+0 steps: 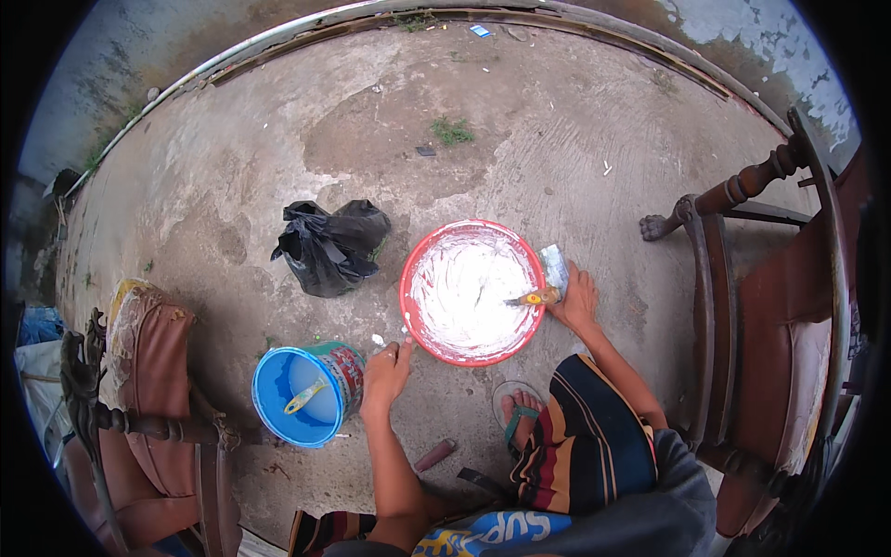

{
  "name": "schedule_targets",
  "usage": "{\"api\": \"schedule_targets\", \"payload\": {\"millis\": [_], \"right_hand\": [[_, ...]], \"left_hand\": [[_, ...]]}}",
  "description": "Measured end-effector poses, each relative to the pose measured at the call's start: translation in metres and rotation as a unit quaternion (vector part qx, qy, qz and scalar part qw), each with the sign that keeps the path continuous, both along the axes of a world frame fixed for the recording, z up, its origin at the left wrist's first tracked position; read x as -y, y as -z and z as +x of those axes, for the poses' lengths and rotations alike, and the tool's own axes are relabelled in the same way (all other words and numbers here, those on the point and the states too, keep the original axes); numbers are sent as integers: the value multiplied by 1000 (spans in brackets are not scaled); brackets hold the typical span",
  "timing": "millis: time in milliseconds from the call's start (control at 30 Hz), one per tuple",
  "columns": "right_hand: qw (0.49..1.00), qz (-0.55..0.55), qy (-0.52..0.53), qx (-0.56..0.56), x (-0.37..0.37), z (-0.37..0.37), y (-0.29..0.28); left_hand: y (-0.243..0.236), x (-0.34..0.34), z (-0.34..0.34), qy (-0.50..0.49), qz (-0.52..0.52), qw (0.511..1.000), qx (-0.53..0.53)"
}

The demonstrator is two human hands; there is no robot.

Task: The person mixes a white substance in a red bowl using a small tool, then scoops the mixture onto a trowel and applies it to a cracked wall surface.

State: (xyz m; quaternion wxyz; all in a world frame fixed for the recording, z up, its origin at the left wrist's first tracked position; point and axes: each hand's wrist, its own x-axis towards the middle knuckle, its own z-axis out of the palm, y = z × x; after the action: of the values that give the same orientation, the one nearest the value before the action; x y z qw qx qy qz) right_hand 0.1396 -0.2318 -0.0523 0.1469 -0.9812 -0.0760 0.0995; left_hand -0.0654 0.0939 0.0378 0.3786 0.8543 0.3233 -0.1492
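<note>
A round red basin (403,295) stands on the ground before me, its inside coated with thick white paste (469,288). At its lower-left rim is my left hand (385,373), fingers closed at the edge. On the opposite side my right hand (580,299) closes at the right rim; its grip is partly hidden. A tool with a yellow-brown handle (536,297) lies over that rim, its tip in the paste, its handle end against my right hand. Beside those fingers is a flat pale grey piece (554,266), whose kind I cannot make out.
A blue bucket (263,395) with pale liquid and a yellow-handled brush (304,397) stands left of my left hand. Beyond it lies a black plastic bag (332,246). Worn wooden chairs with brown upholstery flank me, one left (153,390), one right (775,334). My sandalled foot (518,413) is near the basin.
</note>
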Motion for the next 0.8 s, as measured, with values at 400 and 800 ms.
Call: {"api": "schedule_targets", "payload": {"millis": [400,800], "right_hand": [[958,92,-56,265,16,35,-62],[848,499,176,-6,105,20,-160]], "left_hand": [[-120,-66,92,-47,286,865,410],[-97,-121,103,33,267,890,368]]}}
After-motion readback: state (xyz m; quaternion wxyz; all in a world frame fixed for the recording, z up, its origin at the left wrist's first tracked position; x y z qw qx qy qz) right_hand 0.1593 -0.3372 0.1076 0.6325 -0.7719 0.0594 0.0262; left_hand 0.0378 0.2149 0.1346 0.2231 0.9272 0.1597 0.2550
